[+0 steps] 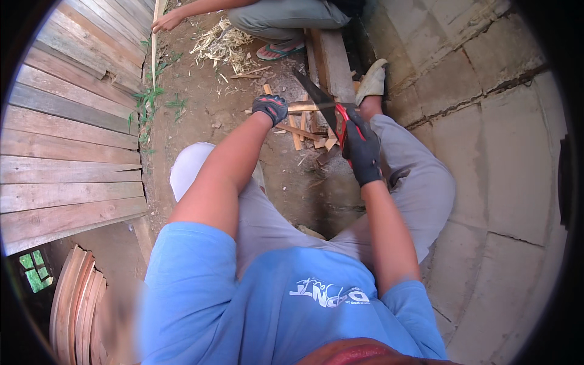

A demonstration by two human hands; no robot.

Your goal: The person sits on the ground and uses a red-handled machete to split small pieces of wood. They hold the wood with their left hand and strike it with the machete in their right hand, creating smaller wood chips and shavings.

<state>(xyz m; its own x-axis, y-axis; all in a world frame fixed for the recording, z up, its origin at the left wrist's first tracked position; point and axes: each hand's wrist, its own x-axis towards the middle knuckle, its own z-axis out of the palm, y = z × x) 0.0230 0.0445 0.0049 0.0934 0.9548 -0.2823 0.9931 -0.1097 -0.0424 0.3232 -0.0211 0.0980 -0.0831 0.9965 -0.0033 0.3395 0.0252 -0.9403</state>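
My left hand (271, 109), in a dark glove with red trim, is closed around a narrow wooden strip (303, 107) lying crosswise in front of me. In my right hand (363, 149), also gloved, is the red handle of a handsaw (314, 90). Its dark blade points away and to the left, crossing the strip just right of my left hand. Whether the teeth are in the wood I cannot tell. Beneath the strip, several short wood pieces (296, 131) lie on the dirt, some crossing each other.
A long timber beam (334, 61) runs away from me beside my shoe (372, 82). Another person's hand (164, 22) holds a long thin strip (154, 55). Pale shavings (225, 45) are heaped near that person's sandal. Plank wall (73, 146) stands left, concrete blocks (486, 134) right.
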